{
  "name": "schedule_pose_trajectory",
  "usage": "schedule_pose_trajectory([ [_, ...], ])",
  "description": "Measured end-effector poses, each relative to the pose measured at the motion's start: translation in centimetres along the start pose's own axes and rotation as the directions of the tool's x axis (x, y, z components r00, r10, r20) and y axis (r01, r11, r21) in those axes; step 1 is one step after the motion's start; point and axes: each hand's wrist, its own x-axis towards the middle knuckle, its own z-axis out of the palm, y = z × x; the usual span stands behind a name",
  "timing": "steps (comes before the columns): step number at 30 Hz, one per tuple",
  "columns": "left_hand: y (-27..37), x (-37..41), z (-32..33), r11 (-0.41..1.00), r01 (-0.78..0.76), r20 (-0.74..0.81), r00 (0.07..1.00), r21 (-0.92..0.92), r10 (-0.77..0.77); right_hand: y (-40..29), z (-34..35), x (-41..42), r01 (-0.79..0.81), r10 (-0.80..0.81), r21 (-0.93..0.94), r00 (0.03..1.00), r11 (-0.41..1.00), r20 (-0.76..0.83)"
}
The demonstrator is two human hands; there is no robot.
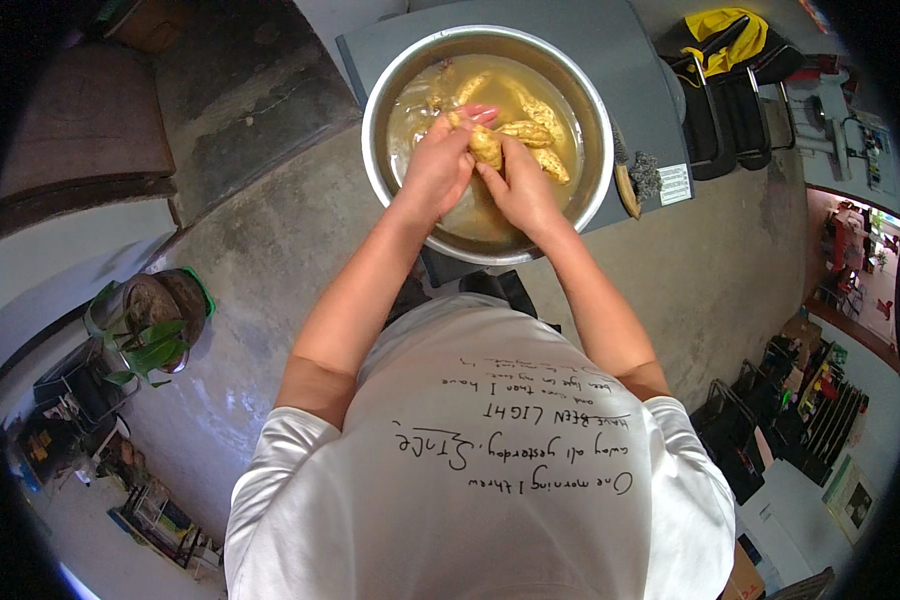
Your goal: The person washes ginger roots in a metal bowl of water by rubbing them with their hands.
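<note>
A large round metal basin (487,257) holds murky yellowish water with several knobbly yellow-brown roots or tubers (525,133) in it. Over the middle of the basin, my left hand (439,169) and my right hand (523,184) meet around one yellowish tuber (485,146). The right fingers and thumb grip its near and right side, while the left thumb and fingers hold it from the left. The left fingertips point towards the far side, close to the water. Other tubers lie beyond and to the right of my hands, partly under the surface.
The basin stands on a grey table (637,97). Right of it lie a curved wooden-handled tool (626,187), a dark scouring pad (645,176) and a printed paper (675,184). Black chairs (735,112) stand at the right, a potted plant (157,345) at the left.
</note>
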Motion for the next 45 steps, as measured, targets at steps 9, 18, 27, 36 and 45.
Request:
schedule_pose_trajectory([
  [9, -1.1, 0.4, -0.8, 0.966, -0.096, 0.009, 0.995, 0.240, 0.097, -0.1, 0.8, -0.2, 0.150, -0.147, 0.127, 0.989, 0.980, -0.031],
  [18, 0.5, 0.8, -2.9, 0.275, -0.221, 0.066, 0.876, 0.936, 0.479, 1.1, -3.7, 3.3, 0.032, -0.103, -0.487, 0.987, 0.873, -0.120],
  [27, 1.1, -2.7, -3.1, -0.222, -0.194, 0.207, 0.978, 0.956, 0.037, -0.1, -4.9, -1.3, 0.240, -0.311, -0.449, 0.946, 0.861, -0.091],
  [36, 0.1, -2.0, -4.5, -0.152, -0.230, 0.232, 0.973, 0.961, -0.006, 1.2, -1.0, -3.4, 0.394, -0.265, -0.499, 0.913, 0.772, 0.311],
  [45, 0.7, -1.1, -5.2, 0.182, -0.070, 0.034, 0.980, 0.981, 0.197, 1.2, 0.2, -2.9, 0.381, -0.273, -0.430, 0.916, 0.819, 0.293],
])
